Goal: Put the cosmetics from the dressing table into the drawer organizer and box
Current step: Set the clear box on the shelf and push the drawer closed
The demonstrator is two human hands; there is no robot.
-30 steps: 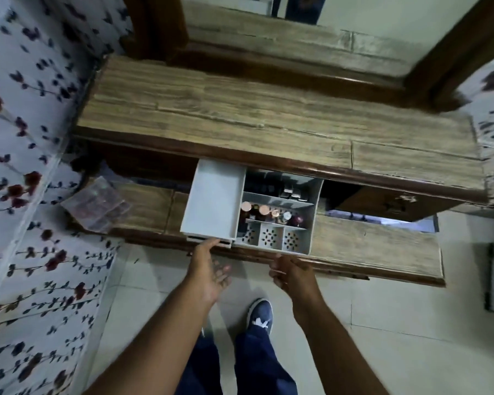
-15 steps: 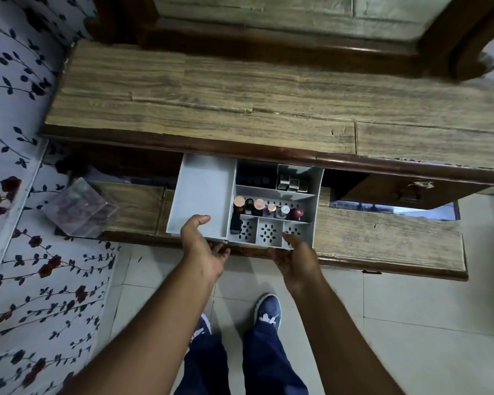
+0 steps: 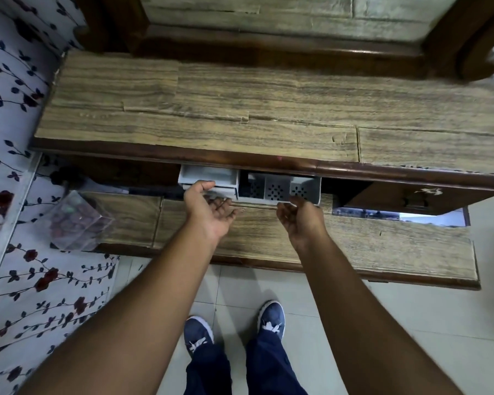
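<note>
The white drawer organizer (image 3: 278, 191) sits on the lower wooden shelf (image 3: 382, 240), mostly tucked under the dressing table top (image 3: 240, 109). Only its perforated front compartments show; the cosmetics inside are hidden. Joined to its left is a white box section (image 3: 211, 176). My left hand (image 3: 211, 212) is palm up, its thumb resting on the box section's front rim and its fingers spread below. My right hand (image 3: 300, 220) touches the organizer's front lower edge with its fingertips. Neither hand holds anything.
A clear plastic box (image 3: 77, 220) with dark reddish items stands at the shelf's left end. A brown drawer with a handle (image 3: 414, 199) is to the right. A mirror frame (image 3: 268, 49) rises behind the top. Floral wallpaper is on the left, tiled floor below.
The organizer and box section have slid back under the table top, so the cosmetics are out of sight. Both hands followed them forward.
</note>
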